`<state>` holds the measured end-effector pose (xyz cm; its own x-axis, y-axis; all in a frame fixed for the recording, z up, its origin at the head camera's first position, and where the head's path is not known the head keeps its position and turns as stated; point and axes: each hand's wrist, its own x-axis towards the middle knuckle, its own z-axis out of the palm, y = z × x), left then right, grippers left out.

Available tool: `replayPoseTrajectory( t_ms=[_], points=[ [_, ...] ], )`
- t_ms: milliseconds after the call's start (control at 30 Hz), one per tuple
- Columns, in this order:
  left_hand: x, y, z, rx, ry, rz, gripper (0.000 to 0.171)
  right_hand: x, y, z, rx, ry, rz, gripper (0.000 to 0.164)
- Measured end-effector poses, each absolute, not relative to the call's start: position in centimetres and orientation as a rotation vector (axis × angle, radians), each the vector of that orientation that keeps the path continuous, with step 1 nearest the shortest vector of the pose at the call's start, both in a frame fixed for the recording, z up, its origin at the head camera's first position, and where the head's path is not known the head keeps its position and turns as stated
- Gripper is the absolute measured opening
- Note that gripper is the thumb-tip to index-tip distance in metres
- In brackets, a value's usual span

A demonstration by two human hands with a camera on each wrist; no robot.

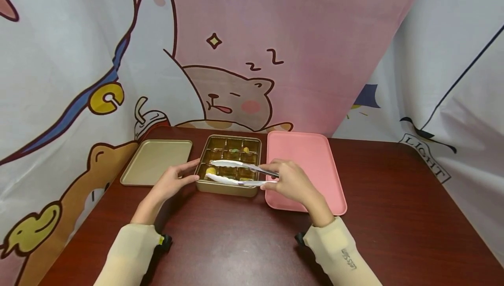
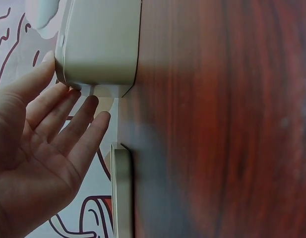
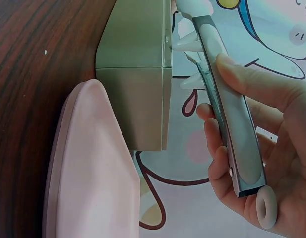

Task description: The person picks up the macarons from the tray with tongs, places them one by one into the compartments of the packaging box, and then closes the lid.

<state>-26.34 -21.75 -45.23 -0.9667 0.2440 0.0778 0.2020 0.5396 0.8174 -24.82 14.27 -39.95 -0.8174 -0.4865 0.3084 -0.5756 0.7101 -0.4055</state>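
A deep gold box (image 1: 226, 189) with a grid of compartments stands on the table. Small pieces lie inside, among them a round yellow piece (image 1: 211, 171) at front left and a greenish one (image 1: 234, 151) at the back; their kind is too small to tell. My left hand (image 1: 170, 182) touches the box's left side, thumb near the front corner, its fingers fairly straight in the left wrist view. With my right hand (image 1: 289, 180) I grip a pair of tongs (image 3: 229, 106) by the pale-padded metal handle. Their white scalloped tips (image 1: 223, 178) are spread above the box's left compartments.
Left of the box lies a shallow gold lid or tray (image 1: 157, 162). A pink tray (image 1: 311, 168) lies close on its right. The dark red wooden table (image 1: 236, 242) meets a cartoon-printed curtain (image 1: 275, 28) at the back and left.
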Motion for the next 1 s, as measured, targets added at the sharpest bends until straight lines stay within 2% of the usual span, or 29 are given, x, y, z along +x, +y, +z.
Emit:
replayPoseTrajectory(
  t_ms=[400,1000],
  points=[
    [-26.1,-21.5,-44.8,0.408,2.724,1.413,0.053,-24.9,18.0,-38.8,0.662,-2.774,0.857,0.056],
    [-26.3,-21.6,-45.1,0.399,2.727,1.419,0.054,-24.4,30.3,-40.4,0.338,-2.703,0.757,0.065]
  ],
)
